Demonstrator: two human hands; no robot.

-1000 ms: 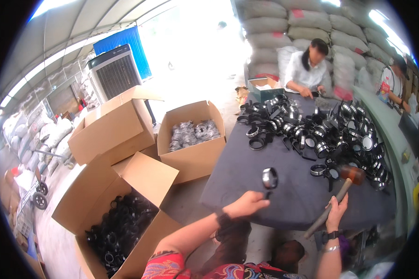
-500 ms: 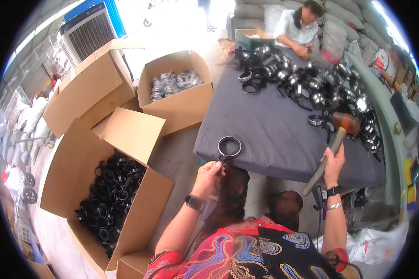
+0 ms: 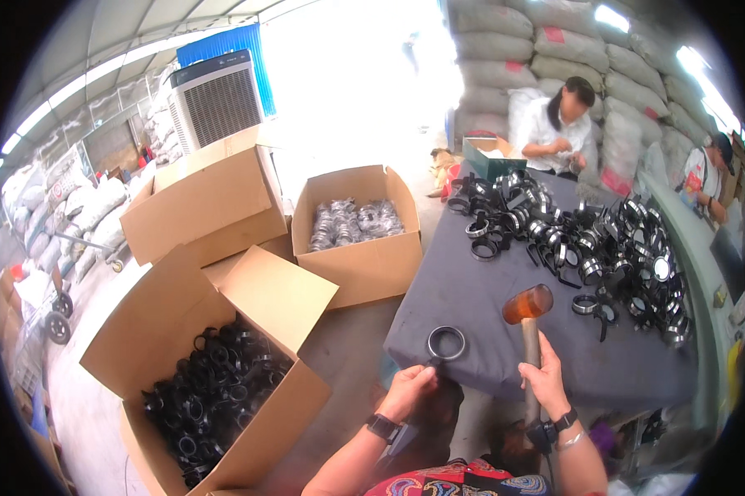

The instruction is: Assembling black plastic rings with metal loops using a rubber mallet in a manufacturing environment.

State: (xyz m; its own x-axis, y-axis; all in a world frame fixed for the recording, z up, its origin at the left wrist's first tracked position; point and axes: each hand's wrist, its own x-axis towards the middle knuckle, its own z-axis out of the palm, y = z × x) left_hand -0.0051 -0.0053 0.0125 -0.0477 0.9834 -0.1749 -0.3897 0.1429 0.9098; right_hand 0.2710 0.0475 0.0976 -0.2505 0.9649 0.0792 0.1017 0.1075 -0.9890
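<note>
Left hand (image 3: pixel 406 393) pinches a black ring (image 3: pixel 447 358), right hand (image 3: pixel 546 379) grips a mallet (image 3: pixel 530 335); red patches (image 3: pixel 554 35) mark sacks (image 3: pixel 492 47).

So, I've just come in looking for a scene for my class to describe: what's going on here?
A person's left hand pinches a ring at the near edge of a table. The right hand grips a mallet, its orange head clear of the ring. A pile of similar rings lies toward the table's far and right sides, and black parts fill much of an open box on the left. A co-worker is across the table.
</note>
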